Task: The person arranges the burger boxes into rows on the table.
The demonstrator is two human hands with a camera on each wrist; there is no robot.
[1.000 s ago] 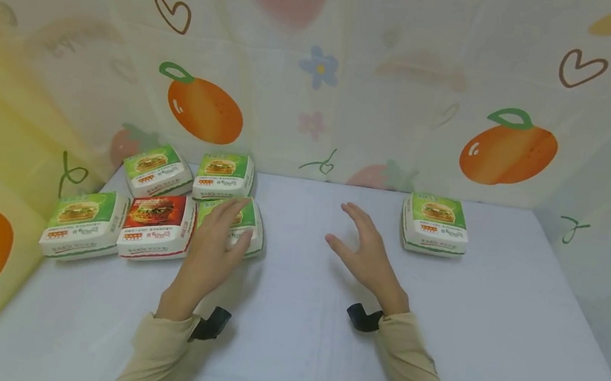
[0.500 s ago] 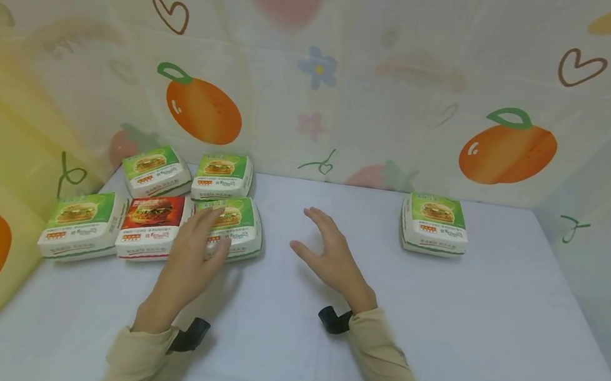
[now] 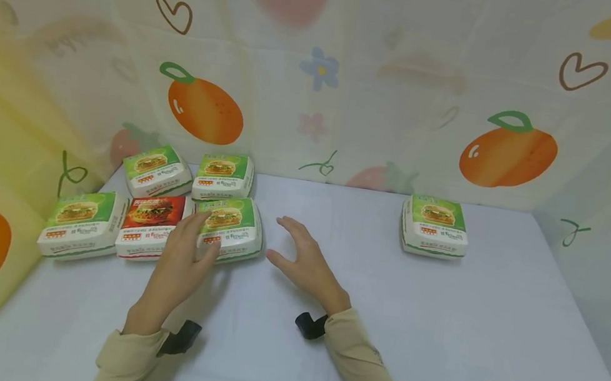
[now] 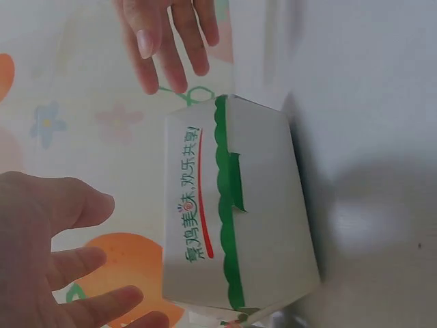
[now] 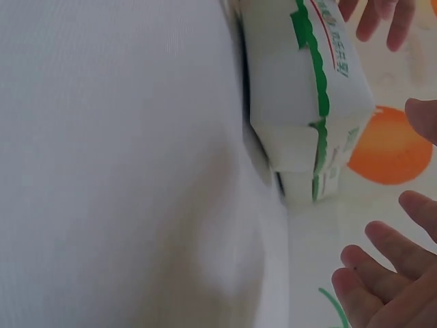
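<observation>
A green-and-white burger box (image 3: 230,229) lies at the right end of the front row, between my two hands. My left hand (image 3: 178,264) hovers over its left side and the edge of the red burger box (image 3: 152,217), fingers spread and holding nothing. To the box's right, my right hand (image 3: 308,266) hangs apart from it with fingers extended, also without anything in it. In the left wrist view the front of the burger box (image 4: 198,205) shows its green scalloped edge, with fingers of both hands around it. The right wrist view shows the box's side (image 5: 293,89) near my fingers.
Behind stand two more green burger boxes (image 3: 157,170) (image 3: 223,178), and another green burger box (image 3: 83,225) lies at far left. A single green burger box (image 3: 434,227) sits apart at the right. A printed curtain (image 3: 395,100) borders the white table (image 3: 463,347) at the back.
My right hand has moved left across the table toward the front-row green burger box. My left hand has shifted left and slightly nearer the person. The boxes have stayed put.
</observation>
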